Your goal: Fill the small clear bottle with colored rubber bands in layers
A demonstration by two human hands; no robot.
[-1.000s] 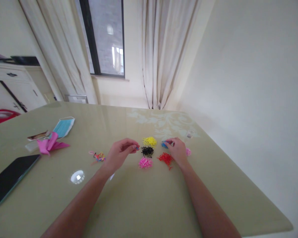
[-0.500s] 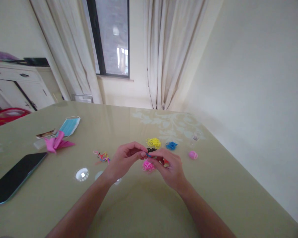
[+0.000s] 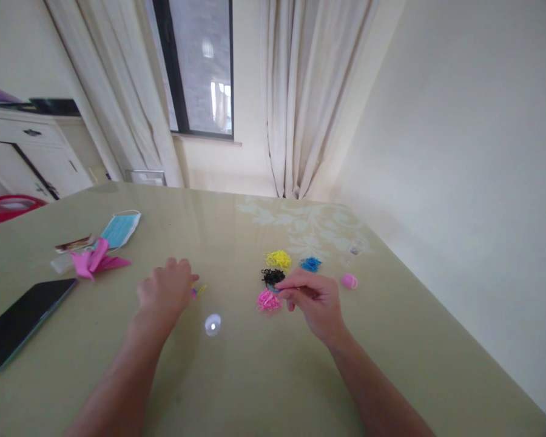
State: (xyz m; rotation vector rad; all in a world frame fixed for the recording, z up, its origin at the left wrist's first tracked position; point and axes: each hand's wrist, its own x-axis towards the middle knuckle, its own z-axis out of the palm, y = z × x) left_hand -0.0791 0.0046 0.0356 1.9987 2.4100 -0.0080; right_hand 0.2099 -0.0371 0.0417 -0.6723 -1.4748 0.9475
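Note:
My left hand (image 3: 166, 294) is palm down over the small pile of mixed-colour rubber bands (image 3: 199, 292), covering most of it. Its fingers point down and away, with their tips hidden, so I cannot see whether anything is between them. To the right, my right hand (image 3: 313, 300) pinches a small blue rubber band (image 3: 273, 289) between thumb and forefinger. Around that hand lie piles of loose rubber bands: black (image 3: 273, 277) just behind the fingertips, pink (image 3: 269, 300) in front, yellow (image 3: 278, 260) farther back and blue (image 3: 310, 264) behind the hand.
A pink rounded object (image 3: 349, 281) and a small clear item (image 3: 356, 247) are at the right. On the left lie a dark-screened phone (image 3: 27, 318), a pink folded paper piece (image 3: 97, 261) and a blue face mask (image 3: 121, 230). A wall borders the table's right side.
My hands have parted. The left moved left, from the blue band onto the mixed-colour pile; the right stays near the black and pink piles with the blue band. The view shifted slightly.

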